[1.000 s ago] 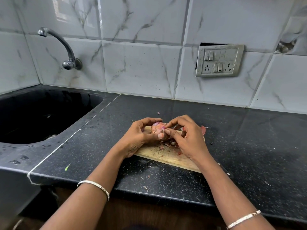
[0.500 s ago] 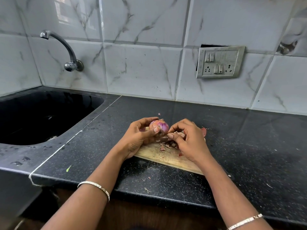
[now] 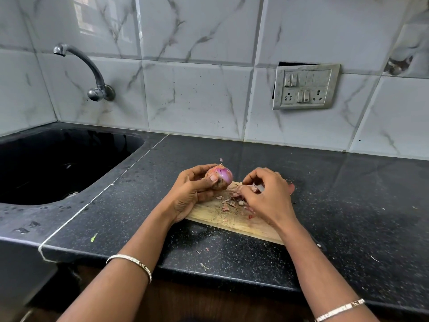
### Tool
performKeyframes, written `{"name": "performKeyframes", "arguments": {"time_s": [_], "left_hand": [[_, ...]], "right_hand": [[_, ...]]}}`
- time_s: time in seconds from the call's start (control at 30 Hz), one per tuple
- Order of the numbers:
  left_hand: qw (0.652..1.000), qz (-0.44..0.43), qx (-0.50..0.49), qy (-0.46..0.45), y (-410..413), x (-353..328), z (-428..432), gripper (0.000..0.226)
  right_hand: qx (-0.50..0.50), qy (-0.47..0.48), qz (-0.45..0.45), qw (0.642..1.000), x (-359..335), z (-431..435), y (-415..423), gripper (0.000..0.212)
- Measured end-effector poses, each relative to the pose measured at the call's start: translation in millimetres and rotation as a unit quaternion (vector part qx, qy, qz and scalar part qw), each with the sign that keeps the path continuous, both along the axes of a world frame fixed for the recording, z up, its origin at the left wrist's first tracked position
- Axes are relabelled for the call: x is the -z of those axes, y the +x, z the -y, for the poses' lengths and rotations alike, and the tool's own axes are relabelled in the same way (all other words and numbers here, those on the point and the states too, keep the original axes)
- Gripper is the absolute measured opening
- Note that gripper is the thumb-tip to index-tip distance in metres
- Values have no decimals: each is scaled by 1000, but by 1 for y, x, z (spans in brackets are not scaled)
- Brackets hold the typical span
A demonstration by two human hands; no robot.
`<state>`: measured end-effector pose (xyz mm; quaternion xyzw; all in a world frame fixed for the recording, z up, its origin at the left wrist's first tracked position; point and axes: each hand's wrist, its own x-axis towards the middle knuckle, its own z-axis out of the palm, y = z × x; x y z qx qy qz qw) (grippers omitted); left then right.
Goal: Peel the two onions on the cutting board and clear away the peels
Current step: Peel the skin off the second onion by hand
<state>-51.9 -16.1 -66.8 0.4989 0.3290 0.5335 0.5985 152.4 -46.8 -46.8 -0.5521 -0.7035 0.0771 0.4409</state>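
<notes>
— Where is the onion (image 3: 220, 175)?
— In the left hand (image 3: 192, 194), held just above the far left corner of the cutting board (image 3: 232, 223). The thumb lies across its near side and the fingers wrap round behind it, palm turned to the right. The skin shows purple on the right and dry brown on the left.
— And the right hand (image 3: 267, 197)?
— Apart from the onion, low over the board, knuckles up and fingers curled downward. They pinch a pale strip of peel (image 3: 257, 188) just over the heap of peels (image 3: 228, 203) in the middle of the board.
— The second onion?
— A reddish edge (image 3: 291, 188) shows past the far side of the right hand. It is too hidden to say what it is.
— How do the arms lie?
— Both forearms come in over the near edge of the black table (image 3: 348, 194) and converge on the board, a thin bangle (image 3: 130, 263) on each wrist. The left wrist bends inward and the right runs nearly straight. The sink (image 3: 111, 154) lies well to the left.
</notes>
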Motion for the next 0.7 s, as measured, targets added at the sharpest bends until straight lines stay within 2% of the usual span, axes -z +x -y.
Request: {"name": "performKeyframes", "arguments": {"time_s": [0.1, 0.23, 0.7], "left_hand": [[1000, -10, 2, 11, 1, -2, 2, 61], [999, -32, 24, 22, 1, -4, 5, 64], [996, -49, 53, 44, 1, -5, 8, 62]], "right_hand": [[-76, 28, -66, 995, -1, 1, -2, 18], [-113, 38, -62, 991, -2, 1, -5, 18], [-144, 52, -65, 986, -3, 0, -4, 11]]}}
